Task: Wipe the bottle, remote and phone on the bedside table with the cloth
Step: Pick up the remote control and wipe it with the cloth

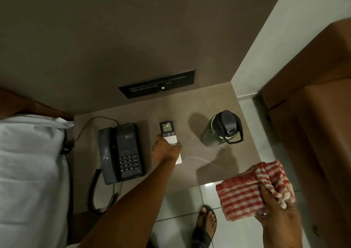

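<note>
A white remote [168, 132] with a small screen lies in the middle of the brown bedside table [191, 164]. My left hand [166, 150] lies over its lower half, fingers wrapped around its sides. A black corded phone [121, 152] sits to the left of it. A dark bottle [222, 129] with a black lid and loop handle stands at the right. My right hand [277, 211] holds a red and white checked cloth [252, 189] off the table's front right corner, above the floor.
A bed with white sheets [32, 168] borders the table on the left. A black switch panel [157, 85] is set in the wall behind. A brown wooden cabinet [313, 103] stands to the right. My sandalled foot [206, 223] rests on the pale tiled floor [180, 202].
</note>
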